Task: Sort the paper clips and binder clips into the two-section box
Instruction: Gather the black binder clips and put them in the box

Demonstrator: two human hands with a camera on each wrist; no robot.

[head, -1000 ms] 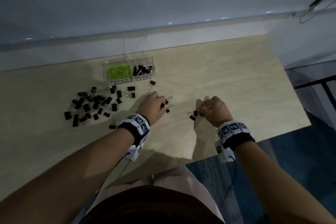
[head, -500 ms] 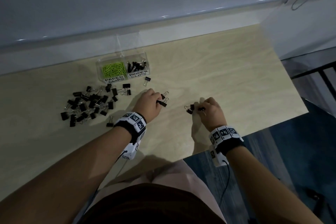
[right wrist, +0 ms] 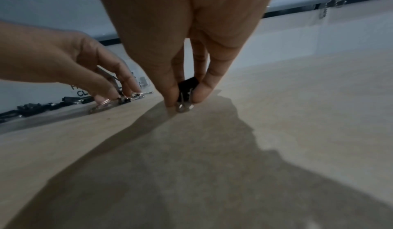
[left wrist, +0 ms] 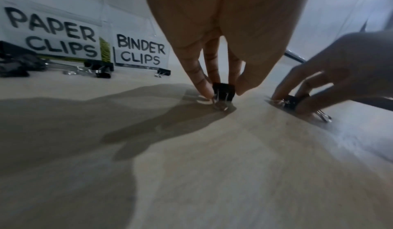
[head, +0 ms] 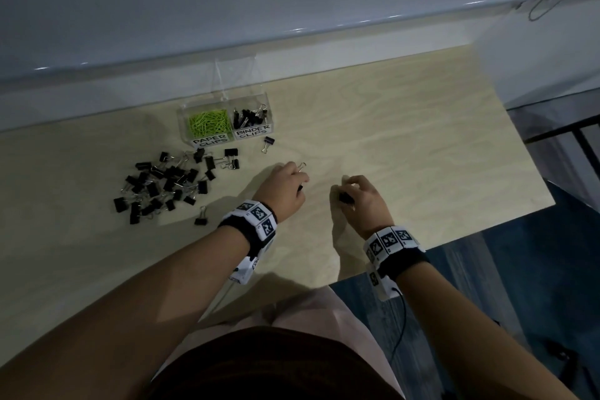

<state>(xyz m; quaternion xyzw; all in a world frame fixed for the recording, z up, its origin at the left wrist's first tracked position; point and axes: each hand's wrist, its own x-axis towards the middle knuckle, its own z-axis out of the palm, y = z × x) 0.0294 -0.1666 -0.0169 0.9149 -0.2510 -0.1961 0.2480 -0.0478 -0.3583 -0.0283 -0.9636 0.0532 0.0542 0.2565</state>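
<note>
A clear two-section box (head: pixel 227 101) stands at the back of the table, with green paper clips (head: pixel 209 123) on its left and black binder clips (head: pixel 250 117) on its right. Its labels (left wrist: pixel 140 52) face me. My left hand (head: pixel 297 177) pinches a black binder clip (left wrist: pixel 223 92) against the table, fingertips (left wrist: pixel 205 88) on each side. To its right, my right hand (head: pixel 349 193) pinches another black binder clip (right wrist: pixel 188 89) just above the wood. A pile of loose binder clips (head: pixel 165 182) lies left of my left hand.
One stray binder clip (head: pixel 268 142) lies in front of the box and another (head: pixel 201 217) sits near my left wrist. The table's right edge (head: pixel 526 153) drops to a dark floor. A white wall ledge (head: pixel 292 58) runs behind the box.
Both hands have closed their pinch on the clips by their fingertips, and the right hand's clip has come off the table. The head view shifted slightly.
</note>
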